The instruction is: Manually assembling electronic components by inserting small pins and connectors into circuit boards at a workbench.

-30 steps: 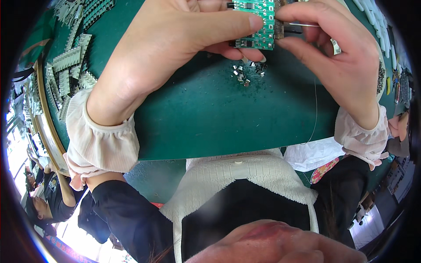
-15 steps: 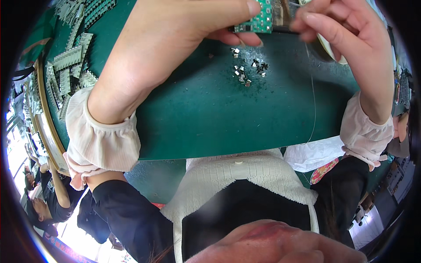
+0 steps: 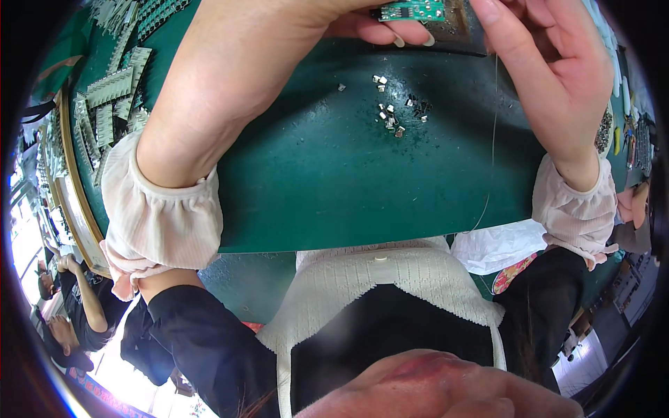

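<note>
At the top edge, my left hand point(image 3: 272, 35) grips a small green circuit board point(image 3: 418, 11) with a dark chip on it. Part of this board lies outside the picture. My right hand point(image 3: 550, 70) is just right of it, apart from the board, its fingers curled and the tips cut off by the upper edge. A thin wire point(image 3: 494, 132) runs down from the right fingertips to the table's front edge; it appears pinched there. Below the board, several tiny silvery metal pieces point(image 3: 390, 111) lie scattered on the green table point(image 3: 348, 188).
Metal pin strips point(image 3: 104, 97) are piled at the left, with a board panel point(image 3: 157, 15) beyond them. A dark tray point(image 3: 463, 31) stands behind the circuit board. Tools point(image 3: 631, 139) lie at the far right. A white plastic bag point(image 3: 498, 247) hangs below the table's front edge.
My left hand has moved up with the circuit board, which now shows less of itself. My right hand has shifted slightly left and up. One more metal piece lies on the table at left.
</note>
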### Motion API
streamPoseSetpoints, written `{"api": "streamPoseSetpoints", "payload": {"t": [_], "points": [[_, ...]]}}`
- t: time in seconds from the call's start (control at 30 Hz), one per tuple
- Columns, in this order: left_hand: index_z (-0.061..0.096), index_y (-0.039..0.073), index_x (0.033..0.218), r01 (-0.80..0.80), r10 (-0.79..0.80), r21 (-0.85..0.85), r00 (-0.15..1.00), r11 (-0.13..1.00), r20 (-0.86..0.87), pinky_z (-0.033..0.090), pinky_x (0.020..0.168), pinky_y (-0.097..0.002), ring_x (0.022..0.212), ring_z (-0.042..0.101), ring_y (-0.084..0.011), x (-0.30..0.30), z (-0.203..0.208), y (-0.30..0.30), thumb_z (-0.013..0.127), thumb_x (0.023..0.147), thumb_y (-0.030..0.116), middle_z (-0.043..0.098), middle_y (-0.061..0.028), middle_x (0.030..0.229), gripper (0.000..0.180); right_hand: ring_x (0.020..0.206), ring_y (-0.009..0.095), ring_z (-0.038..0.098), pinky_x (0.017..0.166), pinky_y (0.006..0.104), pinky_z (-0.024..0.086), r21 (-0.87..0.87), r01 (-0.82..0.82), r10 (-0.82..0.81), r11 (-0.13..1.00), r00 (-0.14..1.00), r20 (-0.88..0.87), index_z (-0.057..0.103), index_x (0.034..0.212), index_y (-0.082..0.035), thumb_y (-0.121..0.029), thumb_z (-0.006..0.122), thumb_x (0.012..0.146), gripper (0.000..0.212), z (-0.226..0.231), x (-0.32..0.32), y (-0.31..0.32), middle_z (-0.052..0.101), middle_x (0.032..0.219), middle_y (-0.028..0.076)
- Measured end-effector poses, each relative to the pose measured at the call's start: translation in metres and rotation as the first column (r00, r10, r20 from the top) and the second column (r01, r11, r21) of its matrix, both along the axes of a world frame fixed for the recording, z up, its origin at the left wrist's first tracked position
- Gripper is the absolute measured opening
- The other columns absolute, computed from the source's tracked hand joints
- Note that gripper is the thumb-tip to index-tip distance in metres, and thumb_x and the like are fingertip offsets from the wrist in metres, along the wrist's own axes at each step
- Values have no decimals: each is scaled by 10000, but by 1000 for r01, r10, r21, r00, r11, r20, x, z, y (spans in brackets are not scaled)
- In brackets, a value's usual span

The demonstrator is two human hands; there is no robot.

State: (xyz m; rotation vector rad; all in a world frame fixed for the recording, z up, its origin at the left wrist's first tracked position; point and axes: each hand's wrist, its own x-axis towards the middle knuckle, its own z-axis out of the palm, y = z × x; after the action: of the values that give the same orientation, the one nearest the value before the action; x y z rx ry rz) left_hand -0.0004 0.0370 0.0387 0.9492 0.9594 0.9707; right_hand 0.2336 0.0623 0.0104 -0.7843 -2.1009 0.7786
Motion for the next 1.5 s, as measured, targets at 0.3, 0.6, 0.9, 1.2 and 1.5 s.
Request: {"api": "streamPoseSetpoints", "payload": {"t": [0.3,0.6,0.9,1.2,1.5], "points": [[563,-16,1277,-3,1,21,997,1000,78,607,659,-245,767,751,-186,-1,-2,0,708,952,48,744,-130,1080,362,645,8,500,572,168,358,136,-30,31,990,1000,-3,549,1049,6,13,638,979,114,-8,0,7,600,812,-1],[554,-16,1289,-25,22,53,998,998,51,607,663,-252,769,749,-178,4,0,-3,703,955,58,742,-130,1094,373,595,22,525,542,165,382,-108,-77,49,991,968,-245,521,1054,-18,-10,619,1003,111,-11,-4,6,616,766,-2],[560,-1,1272,31,-32,-38,999,999,-10,600,654,-241,783,757,-193,-1,-2,-3,704,958,76,742,-128,1107,354,605,35,548,537,182,400,-332,-140,86,933,981,-172,607,1020,-3,10,675,953,96,17,4,-2,641,786,13],[541,-19,1312,4,-8,37,993,999,116,614,674,-248,778,750,-191,-3,-6,1,679,965,53,737,-143,1106,380,654,45,574,562,194,415,-307,-88,58,948,993,-105,625,1008,-5,14,688,930,102,13,6,-3,647,816,18],[537,-12,1310,-21,23,-16,992,1000,122,613,679,-258,776,746,-187,2,0,-2,690,960,58,737,-137,1107,388,704,55,601,588,207,431,-326,-47,38,944,999,-35,644,996,-8,19,701,907,109,11,10,-2,654,846,23]]}}
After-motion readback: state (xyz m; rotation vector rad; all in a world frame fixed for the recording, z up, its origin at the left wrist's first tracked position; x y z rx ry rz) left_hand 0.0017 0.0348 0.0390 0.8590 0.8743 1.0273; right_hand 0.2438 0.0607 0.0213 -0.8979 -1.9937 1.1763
